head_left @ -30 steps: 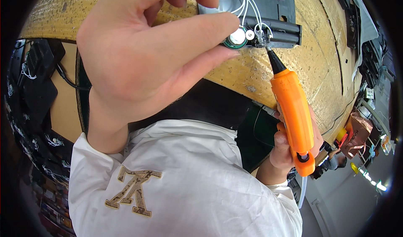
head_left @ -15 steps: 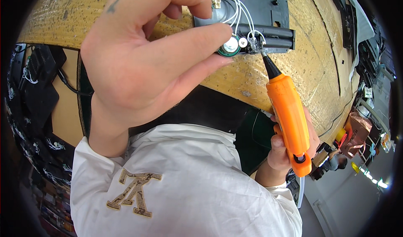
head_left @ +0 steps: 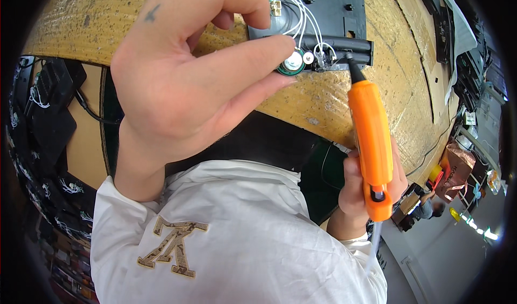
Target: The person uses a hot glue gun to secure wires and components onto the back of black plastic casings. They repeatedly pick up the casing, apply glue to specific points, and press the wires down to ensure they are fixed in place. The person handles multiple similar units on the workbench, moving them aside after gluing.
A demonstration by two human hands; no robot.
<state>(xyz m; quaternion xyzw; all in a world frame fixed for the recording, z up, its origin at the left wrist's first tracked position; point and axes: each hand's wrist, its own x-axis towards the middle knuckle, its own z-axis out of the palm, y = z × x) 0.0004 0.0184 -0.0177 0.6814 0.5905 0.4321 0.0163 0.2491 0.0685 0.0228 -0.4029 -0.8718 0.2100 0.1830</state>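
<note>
My left hand [head_left: 177,83] is closed at the edge of a small round speaker [head_left: 293,61], thumb and fingertip pinching its green rim. The speaker has a silver middle and sits at the near edge of a black plastic housing [head_left: 334,18]. White wires [head_left: 303,13] loop from a small circuit board [head_left: 276,7] down toward it. Beside the speaker are a small white round part [head_left: 308,58] and a blob of clear glue [head_left: 322,61]. Wrapped round an orange hot glue gun [head_left: 370,131] is my right hand [head_left: 353,191]. The gun's black nozzle points at the housing's near edge, right of the glue.
The housing lies on a worn yellow-brown table [head_left: 323,102]. Black plastic parts [head_left: 56,88] with white wires are stacked at the left. More black parts [head_left: 474,70] stand at the far right. A person [head_left: 428,207] is in the background at the right.
The glue gun's nozzle has moved right and slightly away from me, off the glued spot. The housing has shifted a little left. My left hand keeps its pinch on the speaker.
</note>
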